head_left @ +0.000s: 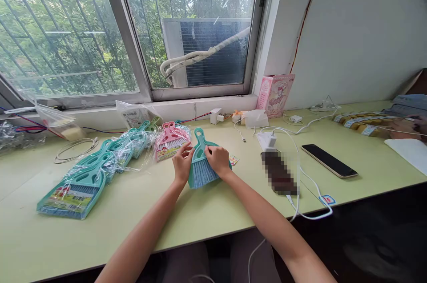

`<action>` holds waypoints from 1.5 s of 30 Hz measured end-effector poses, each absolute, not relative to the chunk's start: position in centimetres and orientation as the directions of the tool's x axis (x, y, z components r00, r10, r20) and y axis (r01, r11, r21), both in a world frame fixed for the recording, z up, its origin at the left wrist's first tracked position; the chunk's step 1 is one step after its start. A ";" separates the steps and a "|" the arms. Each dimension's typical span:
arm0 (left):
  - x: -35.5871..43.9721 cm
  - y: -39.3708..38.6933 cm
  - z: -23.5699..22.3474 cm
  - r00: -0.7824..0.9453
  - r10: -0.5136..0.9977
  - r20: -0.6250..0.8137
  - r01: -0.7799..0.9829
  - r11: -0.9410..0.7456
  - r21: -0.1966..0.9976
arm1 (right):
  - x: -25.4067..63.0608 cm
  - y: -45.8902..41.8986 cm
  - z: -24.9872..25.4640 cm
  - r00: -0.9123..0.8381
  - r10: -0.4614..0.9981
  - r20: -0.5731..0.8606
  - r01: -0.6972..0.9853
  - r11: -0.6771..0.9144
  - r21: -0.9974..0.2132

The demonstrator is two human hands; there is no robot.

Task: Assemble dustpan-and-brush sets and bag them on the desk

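Note:
A teal dustpan and brush set [201,151] is held over the table between my two hands, its blue bristles facing me and its looped handle pointing away. My left hand [183,163] grips the left edge of the pan, thumb toward the brush. On the other side, my right hand [218,161] is closed with its fingertips on the brush's upper part; the right edge of the pan is partly hidden behind it. A small printed card [234,159] lies just beyond my right wrist. To the left is a pink dustpan set [171,143] in clear wrapping.
Teal wrapped dustpan sets [71,194] lie in an overlapping row at left. A phone [328,160], a white charger [267,140] with cables and a blurred dark object [279,174] occupy the right. A pink box [275,95] stands by the wall. Another person's hand [408,128] shows far right.

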State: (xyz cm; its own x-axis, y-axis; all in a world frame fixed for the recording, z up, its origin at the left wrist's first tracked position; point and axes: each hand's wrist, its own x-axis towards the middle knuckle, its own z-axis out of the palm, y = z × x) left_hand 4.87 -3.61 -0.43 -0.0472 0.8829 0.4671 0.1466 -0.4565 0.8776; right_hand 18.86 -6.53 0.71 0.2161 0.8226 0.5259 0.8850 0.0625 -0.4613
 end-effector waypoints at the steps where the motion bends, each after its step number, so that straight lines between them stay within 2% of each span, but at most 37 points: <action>1: 4.6 -3.0 -0.7 -0.040 0.892 0.450 0.168 -0.438 0.883 | 18.8 -6.6 0.7 0.236 0.818 0.524 0.851 0.086 -0.518; 4: 3.2 -0.6 -1.6 -0.088 0.917 0.390 0.297 -0.349 0.889 | 18.8 -7.0 1.2 0.312 0.789 0.529 0.739 0.148 -0.657; 6: 1.9 0.9 -1.8 -0.155 0.912 0.380 0.344 -0.311 0.886 | 19.3 -7.5 2.0 0.360 0.742 0.565 0.730 0.152 -0.666; 10: -0.1 2.3 -1.4 -0.149 0.888 0.435 0.349 -0.364 0.863 | 22.2 -7.5 3.5 0.389 0.687 0.614 0.849 -0.009 -0.528; 15: -0.3 2.3 -1.4 -0.089 0.919 0.383 0.373 -0.326 0.869 | 26.4 -5.7 2.3 0.448 0.785 0.428 0.886 -0.325 -0.330; 20: 0.0 2.6 -1.8 -0.044 0.920 0.390 0.361 -0.350 0.865 | 28.5 -4.9 0.5 0.462 0.845 0.269 0.885 -0.424 -0.190; 26: -0.2 2.5 -1.5 -0.037 0.930 0.366 0.361 -0.329 0.873 | 29.3 -5.0 0.5 0.513 0.831 0.215 0.858 -0.492 -0.146; 29: -0.2 2.3 -1.4 -0.037 0.931 0.363 0.370 -0.325 0.870 | 29.3 -4.9 0.5 0.525 0.822 0.219 0.851 -0.500 -0.162; 31: -0.2 2.2 -1.4 -0.037 0.933 0.357 0.371 -0.319 0.872 | 28.9 -4.9 0.4 0.497 0.823 0.277 0.868 -0.466 -0.173; 35: -0.1 2.2 -1.6 -0.039 0.937 0.348 0.369 -0.310 0.876 | 27.2 -4.6 -0.5 0.269 0.879 0.393 0.960 -0.212 -0.183; 37: -0.2 2.3 -1.8 -0.046 0.936 0.348 0.365 -0.308 0.878 | 26.2 -4.4 -1.0 0.193 0.921 0.338 0.973 -0.136 -0.185; 40: -0.2 2.7 -2.1 -0.052 0.943 0.328 0.343 -0.291 0.893 | 25.5 -4.2 -1.5 0.188 0.955 0.228 0.969 -0.143 -0.203; 45: -0.4 3.3 -2.5 -0.013 0.961 0.276 0.279 -0.261 0.924 | 26.3 -4.0 -1.1 0.216 0.973 0.086 0.923 -0.175 -0.344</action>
